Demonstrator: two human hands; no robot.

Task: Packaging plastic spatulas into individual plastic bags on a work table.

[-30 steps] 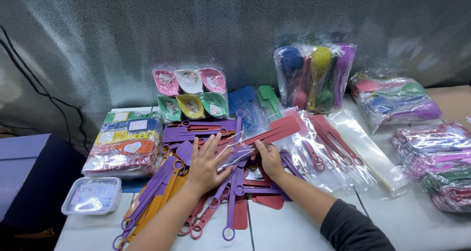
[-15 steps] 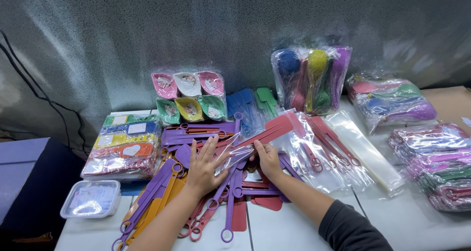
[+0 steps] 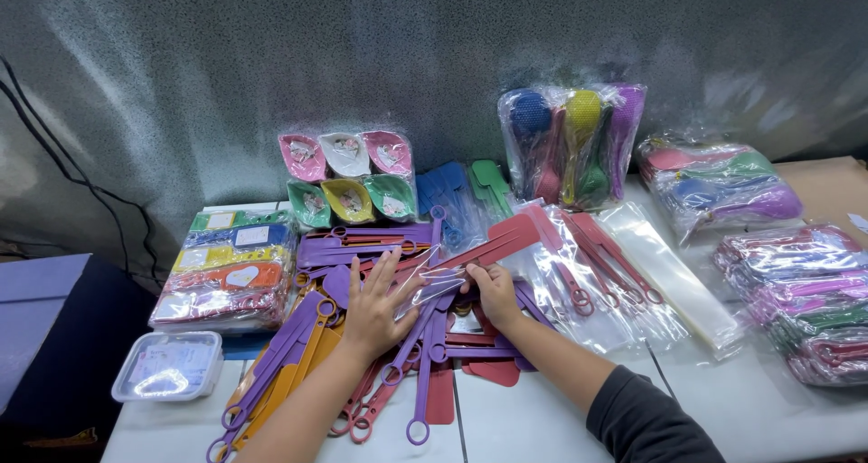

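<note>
A: Where are the hands?

B: Both are over the pile of flat plastic tools [image 3: 425, 336] in the middle of the bench [image 3: 542, 422]. The left hand [image 3: 378, 302] lies flat with fingers spread apart, pressing on the purple tools. The right hand [image 3: 491, 291] is closed on one end of a clear sleeve [image 3: 432, 280], which stretches across to the left fingertips.

A: And that red one?

B: A red tool [image 3: 493, 240] lies slanted just beyond the sleeve, its broad end pointing away to the right. I cannot tell whether it sits inside the sleeve.

A: Around them?

B: Bagged red tools [image 3: 588, 264] just right, a lidded tub [image 3: 169, 365] at the left edge, a stack of coloured packs [image 3: 231, 269] behind it, and bagged spoons [image 3: 571, 137] against the wall.
</note>
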